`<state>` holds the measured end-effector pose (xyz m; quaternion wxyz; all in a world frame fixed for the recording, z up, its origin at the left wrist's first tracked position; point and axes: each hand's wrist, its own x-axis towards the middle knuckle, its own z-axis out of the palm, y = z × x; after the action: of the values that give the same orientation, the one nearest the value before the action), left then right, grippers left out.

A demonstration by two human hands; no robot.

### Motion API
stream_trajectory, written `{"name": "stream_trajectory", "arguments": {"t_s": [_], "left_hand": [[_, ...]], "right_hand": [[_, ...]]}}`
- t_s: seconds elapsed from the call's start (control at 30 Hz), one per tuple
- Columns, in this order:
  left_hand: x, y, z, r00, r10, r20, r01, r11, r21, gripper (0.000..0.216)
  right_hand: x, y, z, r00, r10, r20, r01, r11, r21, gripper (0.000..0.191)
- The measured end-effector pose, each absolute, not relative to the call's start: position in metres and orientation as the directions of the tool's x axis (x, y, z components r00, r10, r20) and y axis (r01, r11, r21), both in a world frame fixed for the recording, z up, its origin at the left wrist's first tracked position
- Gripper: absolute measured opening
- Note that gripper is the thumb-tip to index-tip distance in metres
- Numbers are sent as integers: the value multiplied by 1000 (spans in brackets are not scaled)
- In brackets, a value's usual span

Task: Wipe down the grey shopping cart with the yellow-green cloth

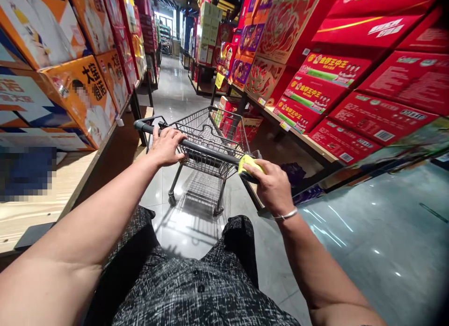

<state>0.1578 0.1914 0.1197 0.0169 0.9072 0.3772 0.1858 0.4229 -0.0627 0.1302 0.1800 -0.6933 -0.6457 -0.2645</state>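
Observation:
An empty-looking wire shopping cart (199,160) stands in front of me, its dark handlebar (213,153) slanting down to the right. Toward the bar's left end, my left hand (164,146) grips it with the fingers over the top and the thumb underneath. At the right end, a yellow cloth (249,164) is pressed against the bar, and my right hand (275,182) is closed on it. The cloth's underside looks dark, and the fingers partly cover it. A light bracelet circles my right wrist.
Orange boxes (82,99) fill the wooden shelf (38,178) close on the left. Stacked red boxes (393,108) line the right shelf, beside the cart. A shiny tiled aisle (173,85) runs ahead between the shelves, with more stacked goods farther back.

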Motion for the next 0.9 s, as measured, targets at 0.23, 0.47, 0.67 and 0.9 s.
{"name": "stream_trajectory", "arguments": {"t_s": [0.23,0.47,0.67,0.9], "left_hand": [[203,147,139,776,578,253,549,-816,179,63],[232,106,130,858,376,351,323,-925,201,69],[227,114,130,827,447,342,377,-891,252,57],[233,119,138,700,671,244,571,-731,373,53]], "right_hand": [[447,-50,116,37,777,628,886,265,-381,61],[480,8,110,1,746,666,832,369,-414,40],[498,59,83,310,803,509,653,210,-728,50],[432,44,38,456,674,582,538,312,-783,72]]}}
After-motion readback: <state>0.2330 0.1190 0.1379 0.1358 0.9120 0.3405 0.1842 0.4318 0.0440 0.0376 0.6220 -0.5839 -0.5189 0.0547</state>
